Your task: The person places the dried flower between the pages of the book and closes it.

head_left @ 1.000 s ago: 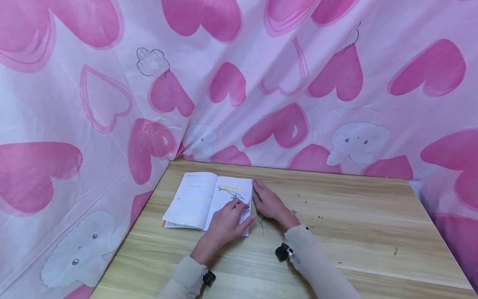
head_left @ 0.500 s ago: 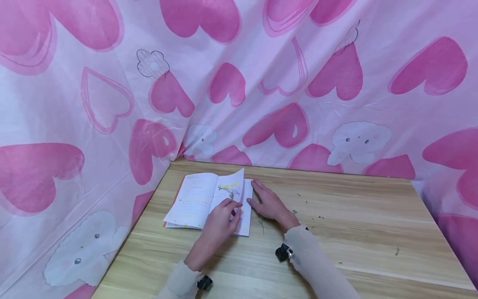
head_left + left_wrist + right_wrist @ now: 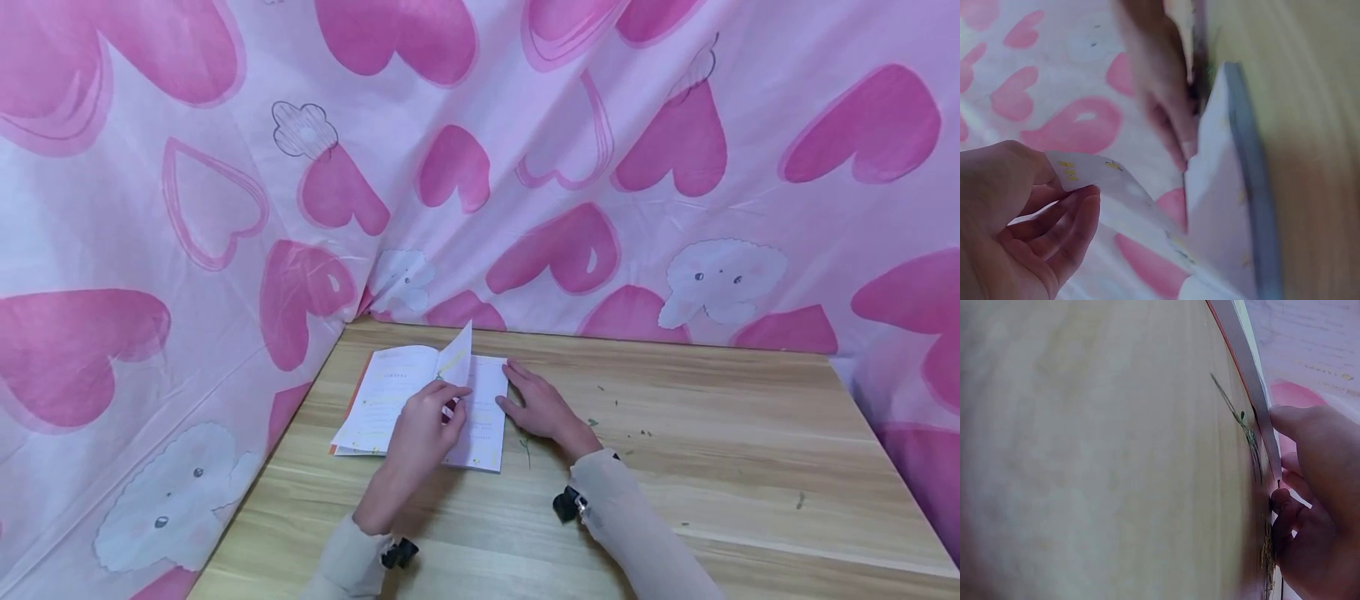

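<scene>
The left hand (image 3: 420, 425) pinches a raised page (image 3: 457, 360) of the booklet (image 3: 390, 400), while the right hand (image 3: 540, 408) apparently rests flat at its edge.

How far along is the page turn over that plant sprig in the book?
Done: the book lies open on the table. In hand: the left hand pinches a page lifted upright, while the right hand rests at the book's right edge. Left: laying the page flat.

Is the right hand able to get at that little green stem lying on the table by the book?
Probably yes: the stem lies bare on the table right beside the right hand, nothing covering it.
</scene>
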The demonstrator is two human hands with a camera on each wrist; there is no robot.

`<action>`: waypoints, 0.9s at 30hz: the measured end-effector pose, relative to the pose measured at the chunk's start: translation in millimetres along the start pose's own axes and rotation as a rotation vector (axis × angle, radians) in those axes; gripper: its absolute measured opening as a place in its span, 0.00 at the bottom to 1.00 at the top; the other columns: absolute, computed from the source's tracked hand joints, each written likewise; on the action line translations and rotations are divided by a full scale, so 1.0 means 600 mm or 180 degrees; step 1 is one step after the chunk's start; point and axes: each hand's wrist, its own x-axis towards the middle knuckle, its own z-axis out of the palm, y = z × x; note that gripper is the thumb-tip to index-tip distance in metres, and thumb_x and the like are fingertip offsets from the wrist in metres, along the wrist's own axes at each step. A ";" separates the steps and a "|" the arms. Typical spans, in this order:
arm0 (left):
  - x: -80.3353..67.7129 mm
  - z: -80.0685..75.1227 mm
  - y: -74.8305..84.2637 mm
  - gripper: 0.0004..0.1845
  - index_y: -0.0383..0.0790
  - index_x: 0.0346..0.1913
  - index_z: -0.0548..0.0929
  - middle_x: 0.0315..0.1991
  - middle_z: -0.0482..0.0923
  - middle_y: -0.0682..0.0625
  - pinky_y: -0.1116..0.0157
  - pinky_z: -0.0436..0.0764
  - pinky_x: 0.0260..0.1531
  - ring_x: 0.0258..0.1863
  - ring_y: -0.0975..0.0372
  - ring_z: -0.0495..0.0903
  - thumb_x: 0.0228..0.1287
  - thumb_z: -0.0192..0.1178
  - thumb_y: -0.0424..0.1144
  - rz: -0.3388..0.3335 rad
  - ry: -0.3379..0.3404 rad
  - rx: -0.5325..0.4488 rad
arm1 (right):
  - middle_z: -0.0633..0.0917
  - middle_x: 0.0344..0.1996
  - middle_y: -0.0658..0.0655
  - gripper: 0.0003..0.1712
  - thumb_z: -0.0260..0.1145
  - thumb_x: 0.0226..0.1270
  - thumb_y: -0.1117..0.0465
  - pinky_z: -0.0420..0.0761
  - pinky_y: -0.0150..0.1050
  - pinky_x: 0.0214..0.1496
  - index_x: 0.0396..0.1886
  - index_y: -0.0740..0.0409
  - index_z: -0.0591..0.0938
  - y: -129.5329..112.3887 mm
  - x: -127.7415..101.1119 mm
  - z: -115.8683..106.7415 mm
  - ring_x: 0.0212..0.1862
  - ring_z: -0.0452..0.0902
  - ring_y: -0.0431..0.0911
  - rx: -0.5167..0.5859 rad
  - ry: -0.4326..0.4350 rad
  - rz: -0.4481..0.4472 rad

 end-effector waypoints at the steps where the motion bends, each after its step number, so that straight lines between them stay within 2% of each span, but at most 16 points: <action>1: 0.003 -0.006 -0.001 0.10 0.39 0.49 0.94 0.42 0.90 0.47 0.71 0.88 0.32 0.35 0.64 0.89 0.68 0.69 0.29 -0.0018 0.0017 -0.0043 | 0.61 0.87 0.59 0.42 0.62 0.83 0.43 0.63 0.55 0.86 0.86 0.58 0.64 0.000 0.000 -0.001 0.87 0.59 0.56 0.0010 -0.0011 -0.0003; 7: 0.016 -0.043 -0.013 0.11 0.37 0.47 0.95 0.42 0.93 0.45 0.62 0.92 0.37 0.36 0.61 0.91 0.65 0.67 0.26 -0.0133 0.0228 -0.0190 | 0.60 0.88 0.58 0.43 0.62 0.83 0.42 0.61 0.56 0.87 0.86 0.57 0.63 -0.003 -0.002 -0.005 0.87 0.57 0.56 0.0089 -0.0062 0.0031; 10: 0.019 -0.059 -0.019 0.10 0.36 0.46 0.95 0.42 0.94 0.43 0.59 0.92 0.38 0.35 0.59 0.93 0.66 0.68 0.28 -0.0209 0.0368 -0.0201 | 0.59 0.88 0.56 0.43 0.61 0.84 0.42 0.60 0.55 0.88 0.87 0.55 0.61 -0.004 -0.003 -0.006 0.88 0.55 0.55 0.0099 -0.0104 0.0095; 18: 0.017 -0.090 -0.040 0.10 0.37 0.45 0.96 0.40 0.94 0.43 0.52 0.91 0.41 0.35 0.53 0.92 0.67 0.72 0.40 -0.0464 0.0681 0.0131 | 0.57 0.89 0.55 0.43 0.61 0.84 0.41 0.60 0.56 0.88 0.88 0.55 0.60 -0.005 -0.003 -0.006 0.89 0.53 0.55 0.0106 -0.0176 0.0142; 27: 0.010 -0.106 -0.078 0.09 0.32 0.47 0.94 0.41 0.92 0.37 0.50 0.91 0.39 0.35 0.49 0.91 0.69 0.70 0.33 -0.0624 0.0835 0.0379 | 0.55 0.89 0.54 0.45 0.60 0.84 0.39 0.57 0.55 0.89 0.89 0.53 0.58 -0.001 -0.001 -0.005 0.89 0.50 0.53 0.0097 -0.0265 0.0179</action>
